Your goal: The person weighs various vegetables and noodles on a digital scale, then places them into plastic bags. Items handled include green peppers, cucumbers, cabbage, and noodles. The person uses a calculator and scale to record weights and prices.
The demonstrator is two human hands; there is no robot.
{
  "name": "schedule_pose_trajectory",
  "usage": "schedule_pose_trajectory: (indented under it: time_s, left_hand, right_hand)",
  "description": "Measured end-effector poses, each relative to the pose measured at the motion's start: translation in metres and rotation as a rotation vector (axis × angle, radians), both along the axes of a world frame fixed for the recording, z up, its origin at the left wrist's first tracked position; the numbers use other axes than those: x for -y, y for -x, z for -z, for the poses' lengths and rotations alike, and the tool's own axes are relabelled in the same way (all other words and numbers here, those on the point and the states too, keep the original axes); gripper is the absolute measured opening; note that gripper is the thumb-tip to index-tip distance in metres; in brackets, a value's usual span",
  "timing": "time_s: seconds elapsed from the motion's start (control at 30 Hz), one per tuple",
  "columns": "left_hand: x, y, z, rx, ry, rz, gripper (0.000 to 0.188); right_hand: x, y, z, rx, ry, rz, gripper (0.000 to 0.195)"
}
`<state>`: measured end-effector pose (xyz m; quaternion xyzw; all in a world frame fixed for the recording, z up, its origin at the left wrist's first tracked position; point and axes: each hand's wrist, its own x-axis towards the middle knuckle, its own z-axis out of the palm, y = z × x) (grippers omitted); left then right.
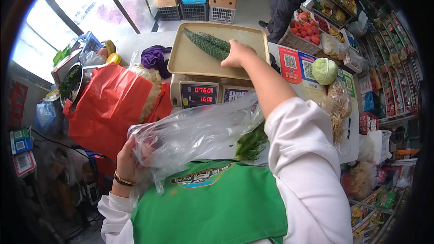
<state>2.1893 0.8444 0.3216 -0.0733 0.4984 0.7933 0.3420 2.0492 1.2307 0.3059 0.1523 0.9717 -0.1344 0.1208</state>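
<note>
Dark green, bumpy cucumbers (206,43) lie side by side on the beige tray (193,67) of a digital scale (176,91). My right hand (240,54) is closed around their right end, thumb on the near side. Red digits glow on the scale's display. A clear plastic bag (200,132) hangs from my left hand (129,157), which grips it near my apron at the lower left. The bag stretches across the counter's front towards my right forearm and overlaps the scale's keypad. Leafy green vegetables (251,144) lie partly under it.
Left of the scale stand a red bag (108,105) and a purple cloth (156,59). On the right are a cabbage (324,71), payment-code cards (291,64) and bagged root-like produce (337,108). A person (291,0) stands beyond the counter, near fruit crates (301,40).
</note>
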Motion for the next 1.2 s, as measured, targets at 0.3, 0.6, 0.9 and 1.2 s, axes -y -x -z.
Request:
schedule_pose_trajectory:
  time_s: [0.3, 0.6, 0.9, 1.2]
  left_hand:
    - [-0.038, 0.013, 0.004, 0.094, -0.007, 0.048, 0.041]
    - [0.016, -0.016, -0.023, -0.116, -0.380, -0.347, 0.038]
    - [0.101, -0.010, 0.032, -0.119, -0.662, -0.231, 0.041]
    - [0.097, -0.011, -0.003, -0.367, -0.085, -0.243, 0.045]
  right_hand:
    - [0.047, -0.114, -0.058, -0.323, 1.803, -0.526, 0.058]
    - [0.114, -0.179, 0.031, -0.808, 0.394, -0.529, 0.071]
    - [0.088, -0.191, 0.017, -0.536, 0.135, -0.530, 0.074]
    - [-0.033, -0.241, -0.016, -0.587, 0.847, 0.289, 0.029]
